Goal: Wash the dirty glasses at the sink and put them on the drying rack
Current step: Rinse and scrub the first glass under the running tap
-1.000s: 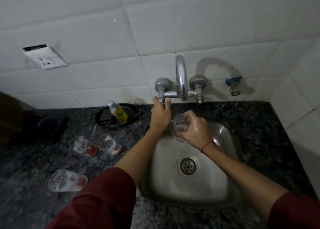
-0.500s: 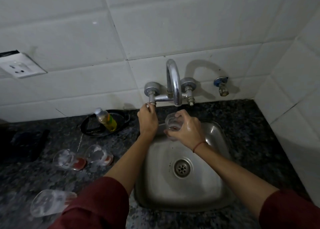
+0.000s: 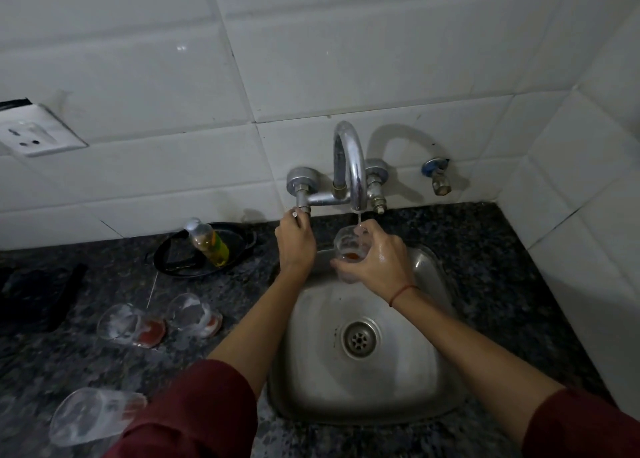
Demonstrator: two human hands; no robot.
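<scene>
Both hands are busy over the stainless steel sink (image 3: pixel 363 402): the left hand (image 3: pixel 296 241) grips the chrome tap's left valve (image 3: pixel 300 205), and the right hand (image 3: pixel 379 263) holds a clear glass with orange dregs (image 3: pixel 349 244) under the spout (image 3: pixel 356 184). Water now trickles into it, unlike half a second ago. Three smeared clear glasses (image 3: pixel 130 324) lie sideways on the dark speckled desk (image 3: pixel 502 284), toward its left edge.

Just one cam here, head-worn, looking forward and steeply down at the sink (image 3: pixel 311 371) and tabletop (image 3: pixel 502 284) from close up. Wide lens, so the tiled wall (image 3: pixel 346 59) fills the top half.
</scene>
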